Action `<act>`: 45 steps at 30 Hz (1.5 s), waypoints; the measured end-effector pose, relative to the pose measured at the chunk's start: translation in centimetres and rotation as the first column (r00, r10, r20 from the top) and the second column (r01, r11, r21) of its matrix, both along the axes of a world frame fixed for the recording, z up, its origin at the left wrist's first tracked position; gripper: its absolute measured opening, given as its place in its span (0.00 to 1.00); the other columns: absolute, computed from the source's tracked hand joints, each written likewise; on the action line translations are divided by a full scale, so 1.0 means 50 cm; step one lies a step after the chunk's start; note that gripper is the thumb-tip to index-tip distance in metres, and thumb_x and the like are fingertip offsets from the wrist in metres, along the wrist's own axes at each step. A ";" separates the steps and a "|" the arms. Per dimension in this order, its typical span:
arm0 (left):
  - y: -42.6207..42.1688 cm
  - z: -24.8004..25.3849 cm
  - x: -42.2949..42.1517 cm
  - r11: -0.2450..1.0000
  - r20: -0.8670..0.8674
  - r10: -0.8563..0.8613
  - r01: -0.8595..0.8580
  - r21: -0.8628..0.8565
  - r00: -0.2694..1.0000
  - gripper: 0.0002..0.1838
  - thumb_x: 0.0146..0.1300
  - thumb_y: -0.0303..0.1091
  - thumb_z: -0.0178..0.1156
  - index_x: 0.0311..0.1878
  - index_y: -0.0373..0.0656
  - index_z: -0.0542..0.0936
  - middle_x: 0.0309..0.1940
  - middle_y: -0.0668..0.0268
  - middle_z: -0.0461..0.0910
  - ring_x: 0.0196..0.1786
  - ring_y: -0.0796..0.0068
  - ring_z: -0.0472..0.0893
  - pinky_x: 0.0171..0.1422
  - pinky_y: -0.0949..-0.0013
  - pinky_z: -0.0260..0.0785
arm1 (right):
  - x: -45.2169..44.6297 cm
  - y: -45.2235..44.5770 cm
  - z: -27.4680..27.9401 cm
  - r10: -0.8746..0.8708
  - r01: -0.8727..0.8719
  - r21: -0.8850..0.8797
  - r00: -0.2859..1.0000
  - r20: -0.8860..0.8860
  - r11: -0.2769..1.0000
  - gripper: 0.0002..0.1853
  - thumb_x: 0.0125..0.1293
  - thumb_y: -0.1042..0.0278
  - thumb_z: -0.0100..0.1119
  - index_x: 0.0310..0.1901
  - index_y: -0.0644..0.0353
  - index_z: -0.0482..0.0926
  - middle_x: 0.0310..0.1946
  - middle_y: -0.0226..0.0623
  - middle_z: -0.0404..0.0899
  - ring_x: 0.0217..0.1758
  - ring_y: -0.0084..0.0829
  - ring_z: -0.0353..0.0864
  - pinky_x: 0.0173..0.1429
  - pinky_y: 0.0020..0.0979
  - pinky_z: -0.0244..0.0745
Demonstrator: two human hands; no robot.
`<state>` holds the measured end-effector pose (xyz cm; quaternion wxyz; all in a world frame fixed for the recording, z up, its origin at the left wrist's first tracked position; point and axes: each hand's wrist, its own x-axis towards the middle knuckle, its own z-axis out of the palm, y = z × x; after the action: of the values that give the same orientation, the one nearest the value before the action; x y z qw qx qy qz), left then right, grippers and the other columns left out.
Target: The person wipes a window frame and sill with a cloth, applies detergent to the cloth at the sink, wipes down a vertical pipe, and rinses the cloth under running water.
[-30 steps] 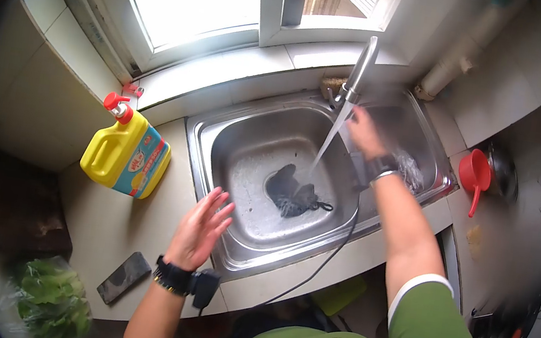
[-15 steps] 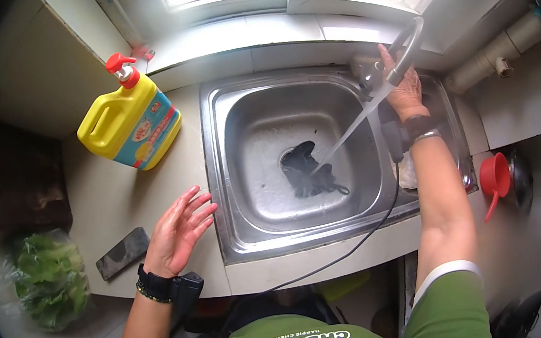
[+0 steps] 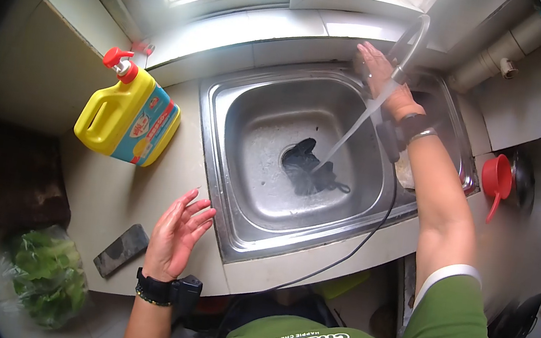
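Observation:
Water runs from the curved faucet [image 3: 408, 50] into the left basin of the steel sink [image 3: 271, 114]. A wet dark cloth [image 3: 309, 167] with a small loop lies at the basin's drain, under the stream. My right hand [image 3: 383, 78] is at the base of the faucet, fingers stretched out, partly behind the spout and water; the faucet handle is hidden. My left hand [image 3: 182, 234] hovers over the counter at the sink's front left corner, palm turned inward, fingers apart, holding nothing.
A yellow pump bottle [image 3: 129, 118] stands left of the sink. Nearer the front left lie a dark grey block [image 3: 121, 250] and bagged leafy greens [image 3: 50, 276]. A red ladle [image 3: 496, 179] is at the right. A black cable [image 3: 341, 258] crosses the sink's front edge.
My right hand has moved up from beside the water stream to the faucet base, then slightly left with its fingers extended. The view has shifted; my left hand stays open.

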<state>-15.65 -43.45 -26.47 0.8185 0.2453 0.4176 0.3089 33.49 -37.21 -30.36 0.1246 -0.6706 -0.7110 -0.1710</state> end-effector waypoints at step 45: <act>-0.108 0.004 -0.158 0.963 0.023 0.262 -0.263 0.059 0.965 0.21 0.70 0.39 0.47 0.61 0.37 0.64 0.44 0.58 0.75 0.48 0.65 0.76 0.57 0.62 0.69 | -0.272 -0.203 0.008 -0.287 -0.274 -0.169 -0.482 -0.828 0.947 0.12 0.62 0.73 0.43 0.47 0.59 0.71 0.41 0.31 0.75 0.43 0.23 0.75 0.48 0.26 0.72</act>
<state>-23.57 -48.86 -26.28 0.7654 0.2107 0.4307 0.4293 19.87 -47.39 -29.97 0.5617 -0.4957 -0.2588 0.6098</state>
